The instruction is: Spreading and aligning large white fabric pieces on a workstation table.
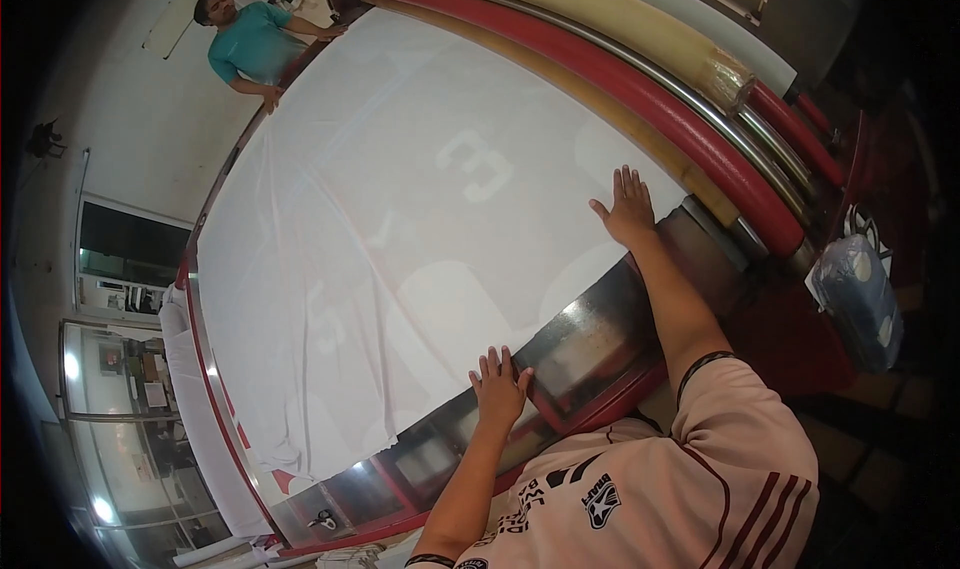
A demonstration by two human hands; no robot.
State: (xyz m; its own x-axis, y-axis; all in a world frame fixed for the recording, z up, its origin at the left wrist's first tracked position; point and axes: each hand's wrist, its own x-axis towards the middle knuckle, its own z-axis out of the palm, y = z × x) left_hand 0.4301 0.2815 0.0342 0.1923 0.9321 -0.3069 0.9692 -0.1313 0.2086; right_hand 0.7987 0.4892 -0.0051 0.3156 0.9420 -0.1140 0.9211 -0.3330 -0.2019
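A large sheet of white fabric (pixel 420 216) lies across a wide machine bed, with a faint numeral and pale shapes showing through it. Wrinkles run down its left part. My left hand (pixel 499 390) rests with spread fingers at the near edge of the fabric, fingertips on the cloth. Further right, my right hand (pixel 626 207) lies flat near the fabric's right corner, its fingers spread. Neither hand grips anything. Under and in front of the cloth edge shows the bed's glossy near surface (pixel 585 336).
Red, steel and yellowish rollers (pixel 675 111) run along the right side. Across the bed stands another person (pixel 255 44), hands at the far edge. Scissors (pixel 322 519) lie at the near left corner. A plastic-wrapped bundle (pixel 859 299) is at right; rolled white material (pixel 202 419) hangs at left.
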